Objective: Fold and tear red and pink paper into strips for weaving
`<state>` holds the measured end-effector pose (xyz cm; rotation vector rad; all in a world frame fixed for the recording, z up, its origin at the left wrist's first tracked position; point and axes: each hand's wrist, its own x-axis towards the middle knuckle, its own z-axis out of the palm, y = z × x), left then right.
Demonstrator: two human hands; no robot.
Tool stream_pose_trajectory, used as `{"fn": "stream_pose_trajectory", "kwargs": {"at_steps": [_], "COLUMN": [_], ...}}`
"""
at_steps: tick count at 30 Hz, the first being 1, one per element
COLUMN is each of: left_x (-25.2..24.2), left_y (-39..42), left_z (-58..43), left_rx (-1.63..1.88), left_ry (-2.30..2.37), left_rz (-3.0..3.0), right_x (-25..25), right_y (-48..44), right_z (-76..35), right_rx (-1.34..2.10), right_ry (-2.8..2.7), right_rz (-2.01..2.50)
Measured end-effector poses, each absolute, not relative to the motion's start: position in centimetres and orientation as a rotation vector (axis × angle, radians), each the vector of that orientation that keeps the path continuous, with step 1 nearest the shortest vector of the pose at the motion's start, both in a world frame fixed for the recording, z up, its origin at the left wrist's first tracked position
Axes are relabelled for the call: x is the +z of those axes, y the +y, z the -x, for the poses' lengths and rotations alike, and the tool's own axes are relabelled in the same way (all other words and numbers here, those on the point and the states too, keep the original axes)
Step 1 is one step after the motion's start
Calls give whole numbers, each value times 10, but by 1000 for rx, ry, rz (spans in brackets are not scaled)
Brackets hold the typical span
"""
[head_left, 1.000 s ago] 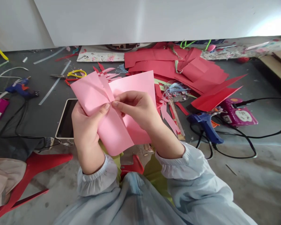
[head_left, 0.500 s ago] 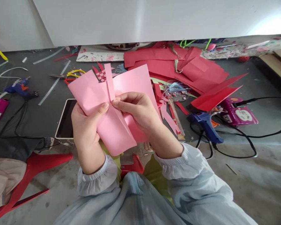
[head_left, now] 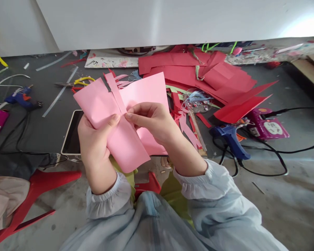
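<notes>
A folded sheet of pink paper (head_left: 131,143) is held above the table's front edge. My left hand (head_left: 95,139) grips its left part, thumb pressed on top and the other fingers hidden behind. With thumb and forefinger, my right hand (head_left: 146,120) pinches the paper near its middle, at the base of a narrow pink paper strip (head_left: 115,91). That strip stands up from the sheet and leans left at its top; one end is under my right fingertips. Pink and red paper scraps (head_left: 122,81) lie just behind it.
Red paper sheets (head_left: 178,73) are piled at the back. To the right sit a blue glue gun (head_left: 231,139), its cables and a purple box (head_left: 270,123). Scissors (head_left: 80,83), a phone (head_left: 72,136) and another glue gun (head_left: 21,97) lie left.
The pink strip's upper end has swung to the left, from nearly upright to slanted. Both hands keep their grip, and the sheet has shifted slightly left.
</notes>
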<state>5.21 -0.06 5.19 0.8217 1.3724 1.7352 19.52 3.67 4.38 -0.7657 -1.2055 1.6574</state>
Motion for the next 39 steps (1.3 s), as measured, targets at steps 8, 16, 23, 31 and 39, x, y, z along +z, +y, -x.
{"fn": "stream_pose_trajectory", "kwargs": {"at_steps": [8, 16, 23, 31, 39], "left_x": [54, 55, 52, 54, 55], "left_y": [-3, -4, -1, -1, -4], "left_z": [-54, -55, -49, -52, -53], "left_rx": [1769, 1811, 1759, 1780, 1827], "left_ry": [1373, 1358, 1415, 1402, 1344], "left_rz": [-803, -804, -813, -809, -805], "right_x": [38, 38, 40, 38, 40], "right_y": [34, 34, 38, 37, 36], "right_z": [-189, -187, -194, -192, -187], "right_rx": [1631, 1661, 1718, 1717, 1778], "right_ry": [-1160, -1103, -1235, -1185, -1048], "right_rz": [761, 742, 777, 754, 732]}}
